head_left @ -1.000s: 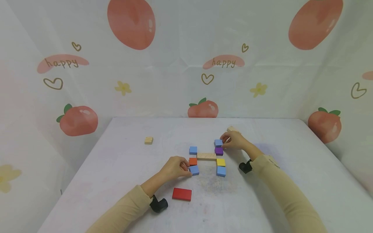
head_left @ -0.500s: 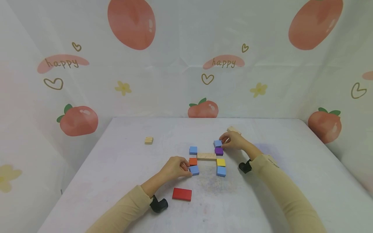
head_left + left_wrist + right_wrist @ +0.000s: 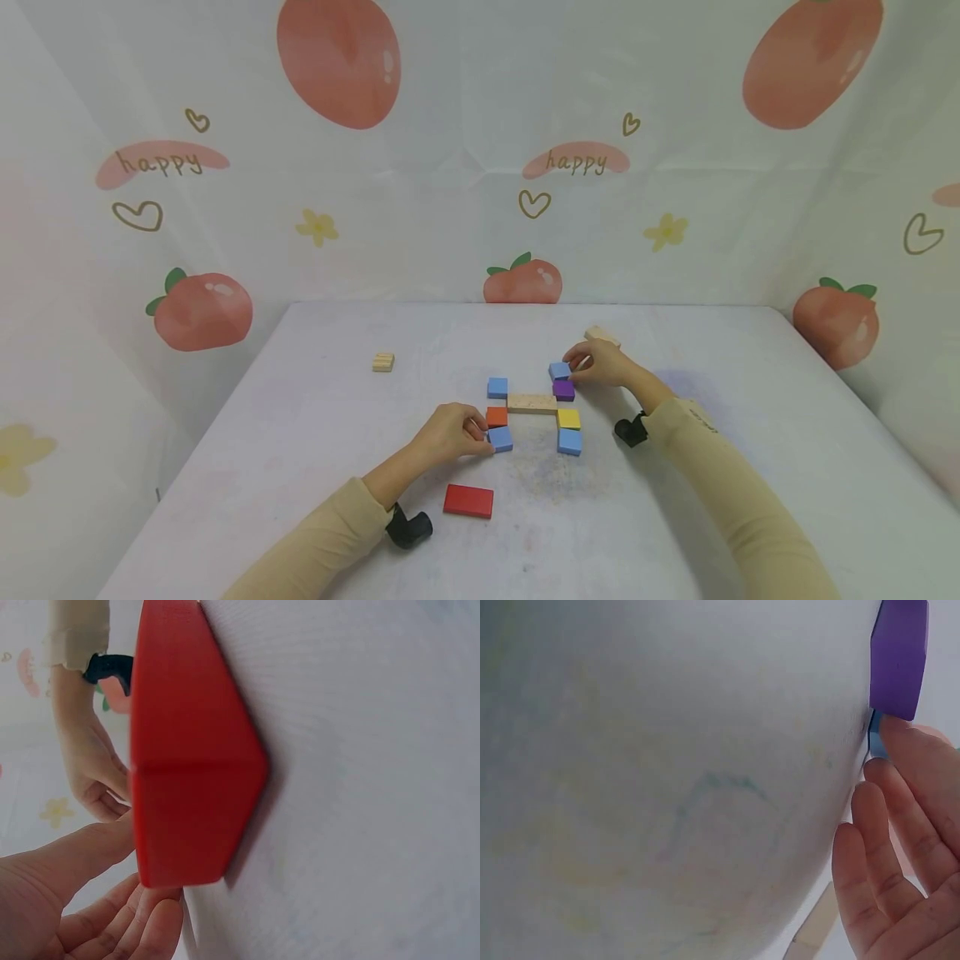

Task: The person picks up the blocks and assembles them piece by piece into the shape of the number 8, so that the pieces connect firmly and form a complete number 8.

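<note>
At the near left of a block layout, my left hand [image 3: 450, 433] pinches a blue block [image 3: 501, 439] at its left edge, thumb in front and fingers behind. An orange-red block [image 3: 497, 416] lies just beyond it. My right hand [image 3: 600, 363] pinches another blue block [image 3: 559, 371] from the right, behind a purple block [image 3: 563, 390]. In the right wrist view, thumb and index finger meet a sliver of that blue block [image 3: 878, 739] beside the purple block [image 3: 900, 660]. The red block [image 3: 195, 765] hides the left fingertips in the left wrist view.
A wooden plank [image 3: 532, 404] bridges the layout's middle, with a yellow block [image 3: 567, 418], a blue block [image 3: 569, 442] and another blue block [image 3: 497, 387] around it. A red rectangular block [image 3: 468, 501] lies in front. Wooden pieces [image 3: 383, 362] lie back left; another plank [image 3: 602, 335] lies behind the right hand.
The right hand has shifted the far blue block slightly left and nearer the purple block, turning it a little. The left hand and its blue block stay in place.
</note>
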`<state>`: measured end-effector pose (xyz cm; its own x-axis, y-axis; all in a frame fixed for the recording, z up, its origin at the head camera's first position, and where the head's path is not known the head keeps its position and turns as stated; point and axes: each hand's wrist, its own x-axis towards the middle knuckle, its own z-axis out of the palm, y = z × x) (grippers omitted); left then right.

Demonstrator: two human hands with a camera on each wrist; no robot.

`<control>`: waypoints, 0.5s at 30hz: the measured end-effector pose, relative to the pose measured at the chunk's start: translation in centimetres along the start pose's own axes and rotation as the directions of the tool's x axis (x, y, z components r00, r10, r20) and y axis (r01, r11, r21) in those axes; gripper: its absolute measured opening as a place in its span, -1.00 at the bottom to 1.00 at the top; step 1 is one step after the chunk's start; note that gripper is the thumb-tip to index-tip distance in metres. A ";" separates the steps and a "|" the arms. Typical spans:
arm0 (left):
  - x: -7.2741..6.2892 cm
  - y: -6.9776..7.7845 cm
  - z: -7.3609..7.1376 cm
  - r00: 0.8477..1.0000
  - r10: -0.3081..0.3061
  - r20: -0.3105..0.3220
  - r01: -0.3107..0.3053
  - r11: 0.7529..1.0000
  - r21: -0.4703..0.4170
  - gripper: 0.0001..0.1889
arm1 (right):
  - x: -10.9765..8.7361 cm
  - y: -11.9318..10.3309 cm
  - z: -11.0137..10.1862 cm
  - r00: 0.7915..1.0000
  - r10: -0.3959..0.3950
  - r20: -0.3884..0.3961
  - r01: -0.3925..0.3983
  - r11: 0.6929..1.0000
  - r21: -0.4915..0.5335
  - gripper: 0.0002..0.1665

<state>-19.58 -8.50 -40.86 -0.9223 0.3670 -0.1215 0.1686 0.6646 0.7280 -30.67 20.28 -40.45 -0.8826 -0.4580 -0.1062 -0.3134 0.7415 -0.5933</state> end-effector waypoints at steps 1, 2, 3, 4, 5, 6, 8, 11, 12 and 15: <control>0.0 0.0 0.0 1.000 -0.001 0.000 0.001 1.000 0.000 -0.72 | 0.0 0.0 0.0 1.000 0.000 0.001 0.000 1.000 0.001 -0.65; 0.0 0.0 0.0 1.000 -0.002 0.000 0.002 1.000 0.000 -0.72 | 0.0 0.0 0.0 1.000 -0.001 0.002 0.001 1.000 0.001 -0.65; 0.0 0.1 0.0 1.000 -0.002 -0.001 0.002 1.000 0.000 -0.72 | 0.0 0.0 0.0 1.000 -0.002 0.001 0.002 1.000 0.004 -0.66; 0.0 0.1 0.0 1.000 -0.003 -0.001 0.003 1.000 -0.001 -0.73 | 0.0 0.0 0.0 1.000 -0.004 0.002 0.004 1.000 0.005 -0.66; 0.0 0.1 0.0 1.000 -0.004 0.000 0.004 1.000 -0.002 -0.73 | 0.0 0.0 0.0 1.000 -0.005 0.002 0.005 1.000 0.005 -0.66; 0.0 0.1 0.0 1.000 -0.004 0.000 0.004 1.000 -0.002 -0.73 | -0.1 -0.1 0.0 1.000 -0.008 0.003 0.008 1.000 0.007 -0.65; 0.0 0.1 0.0 1.000 -0.005 0.001 0.005 1.000 -0.003 -0.73 | -0.1 -0.1 -0.1 1.000 -0.015 0.008 0.015 1.000 0.011 -0.65; 0.0 0.0 0.0 1.000 0.003 0.000 -0.003 1.000 0.001 -0.73 | -0.2 0.0 -0.1 0.999 -0.032 0.019 0.032 0.999 0.016 -0.64; 0.0 -0.1 0.0 1.000 0.005 0.000 -0.005 1.000 0.002 -0.73 | -0.2 0.0 -0.2 0.999 -0.037 0.024 0.037 0.999 0.018 -0.63; 0.0 -0.1 0.0 1.000 0.005 0.001 -0.005 1.000 0.002 -0.73 | -0.2 0.1 -0.3 0.998 -0.045 0.040 0.044 0.999 0.019 -0.62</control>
<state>-19.61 -8.58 -40.95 -0.9213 0.3705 -0.1184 0.1736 0.6642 0.7271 -30.59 20.63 -40.29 -0.8529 -0.5101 -0.1112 -0.3456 0.7113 -0.6121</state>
